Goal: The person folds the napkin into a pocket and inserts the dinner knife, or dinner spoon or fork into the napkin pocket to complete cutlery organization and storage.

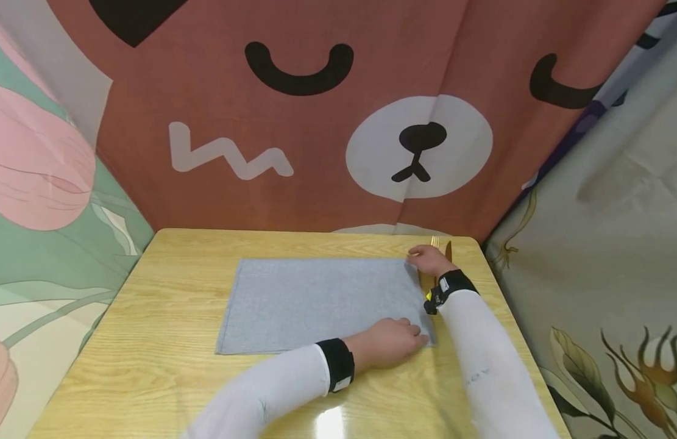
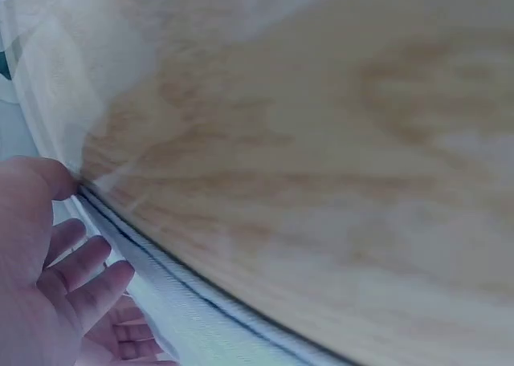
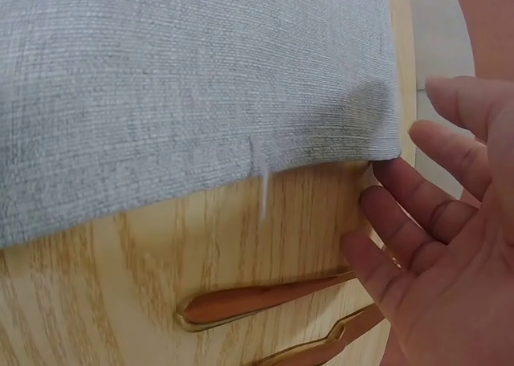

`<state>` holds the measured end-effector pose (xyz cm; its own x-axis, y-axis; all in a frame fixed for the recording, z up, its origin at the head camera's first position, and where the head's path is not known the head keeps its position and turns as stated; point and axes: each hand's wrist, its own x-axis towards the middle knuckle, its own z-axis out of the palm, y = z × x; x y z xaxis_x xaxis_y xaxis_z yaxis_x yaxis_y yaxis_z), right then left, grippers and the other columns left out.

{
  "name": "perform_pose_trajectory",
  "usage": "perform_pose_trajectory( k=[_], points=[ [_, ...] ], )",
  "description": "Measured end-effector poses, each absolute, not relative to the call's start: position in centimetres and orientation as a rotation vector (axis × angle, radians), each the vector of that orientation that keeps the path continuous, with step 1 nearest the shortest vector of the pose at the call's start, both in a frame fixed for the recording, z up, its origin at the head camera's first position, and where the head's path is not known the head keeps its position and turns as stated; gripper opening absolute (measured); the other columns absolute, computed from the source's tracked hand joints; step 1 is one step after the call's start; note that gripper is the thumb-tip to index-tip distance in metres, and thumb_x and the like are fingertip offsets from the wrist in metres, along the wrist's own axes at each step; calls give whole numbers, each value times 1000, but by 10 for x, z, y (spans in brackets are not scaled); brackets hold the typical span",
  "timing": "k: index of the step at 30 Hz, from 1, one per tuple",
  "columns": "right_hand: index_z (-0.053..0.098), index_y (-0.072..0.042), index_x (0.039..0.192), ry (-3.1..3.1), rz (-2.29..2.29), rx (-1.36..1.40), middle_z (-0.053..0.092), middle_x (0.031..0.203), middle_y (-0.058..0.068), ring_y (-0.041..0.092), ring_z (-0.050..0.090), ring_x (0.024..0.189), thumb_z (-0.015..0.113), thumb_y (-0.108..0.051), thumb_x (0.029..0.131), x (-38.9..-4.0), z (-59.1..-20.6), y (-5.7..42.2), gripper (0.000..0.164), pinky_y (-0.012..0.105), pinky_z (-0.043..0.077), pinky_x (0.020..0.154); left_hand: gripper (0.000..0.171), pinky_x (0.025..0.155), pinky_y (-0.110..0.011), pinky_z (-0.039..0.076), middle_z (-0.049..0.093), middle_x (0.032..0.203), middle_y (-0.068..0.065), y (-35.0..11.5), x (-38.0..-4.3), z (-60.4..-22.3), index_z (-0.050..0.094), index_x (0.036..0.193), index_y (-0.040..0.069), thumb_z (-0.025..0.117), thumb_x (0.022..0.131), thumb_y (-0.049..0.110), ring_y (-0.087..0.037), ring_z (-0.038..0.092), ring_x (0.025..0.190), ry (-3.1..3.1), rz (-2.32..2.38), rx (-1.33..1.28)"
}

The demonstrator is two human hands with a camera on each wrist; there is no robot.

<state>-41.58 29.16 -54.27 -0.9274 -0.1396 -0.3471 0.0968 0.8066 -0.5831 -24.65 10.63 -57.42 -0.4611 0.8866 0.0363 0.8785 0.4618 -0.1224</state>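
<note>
From the head camera I see a grey cloth (image 1: pixel 316 305) lying flat on the desk (image 1: pixel 168 292), its far edge near the desk's far edge and its right side towards the desk's right edge. The left hand (image 1: pixel 390 342) reaches to the cloth's near right corner, the right hand (image 1: pixel 430 259) to its far right corner. By the desk's far right corner lie a fork (image 1: pixel 435 241) and a knife (image 1: pixel 448 249), partly hidden.

Through the left wrist camera I get the thumb touching the cloth's hemmed edge, the other fingers loosely extended; I can't see a firm pinch. I'd expect the cloth to be light and limp, ruffling if pushed from the middle, and the glossy desk should let it slide.

On the right wrist camera the fingers are spread, one fingertip at the cloth's corner, gripping nothing that I can see. The weave looks coarse enough not to slip from fingertips, and hardly fragile. I'd take it by both right corners, drawing evenly, keeping clear of the cutlery handles beside it.
</note>
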Motion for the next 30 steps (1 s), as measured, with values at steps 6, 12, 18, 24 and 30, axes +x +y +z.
perform_pose_trajectory(
  k=[6, 12, 18, 24, 30],
  points=[
    [56, 0, 143, 2648, -819, -86, 57, 146, 25, 42, 53, 135, 55, -31, 105, -421, -552, 294, 50, 56, 45, 112, 31, 66, -22, 50, 67, 104, 12, 115, -244, -574, 61, 135, 31, 54, 105, 26, -7, 59, 87, -2590, 172, -1569],
    [64, 1, 133, 2665, -807, -56, 64, 134, 24, 39, 59, 121, 59, -25, 99, -421, -552, 297, 42, 53, 52, 101, 40, 59, -21, 47, 66, 103, 13, 122, -243, -579, 51, 146, 35, 51, 107, 26, -7, 56, 83, -2521, 245, -1502],
    [62, -4, 116, 2644, -836, 8, 63, 111, 15, 30, 56, 99, 65, -25, 98, -423, -551, 301, 28, 35, 48, 78, 38, 57, -21, 47, 65, 108, 13, 124, -240, -577, 52, 145, 37, 51, 107, 29, -7, 56, 84, -2511, 294, -1445],
    [57, -5, 103, 2667, -864, 24, 55, 97, 11, 28, 54, 90, 66, -23, 99, -425, -553, 302, 20, 33, 43, 71, 25, 55, -22, 45, 65, 106, 14, 126, -241, -578, 64, 126, 36, 54, 104, 29, -7, 57, 83, -2478, 302, -1413],
    [59, -5, 102, 2728, -866, 60, 58, 100, 14, 30, 55, 92, 66, -21, 98, -423, -554, 301, 18, 34, 44, 72, 14, 51, -26, 46, 65, 92, 12, 135, -242, -580, 69, 102, 33, 58, 100, 25, -8, 60, 75, -2449, 291, -1361]
  ],
)
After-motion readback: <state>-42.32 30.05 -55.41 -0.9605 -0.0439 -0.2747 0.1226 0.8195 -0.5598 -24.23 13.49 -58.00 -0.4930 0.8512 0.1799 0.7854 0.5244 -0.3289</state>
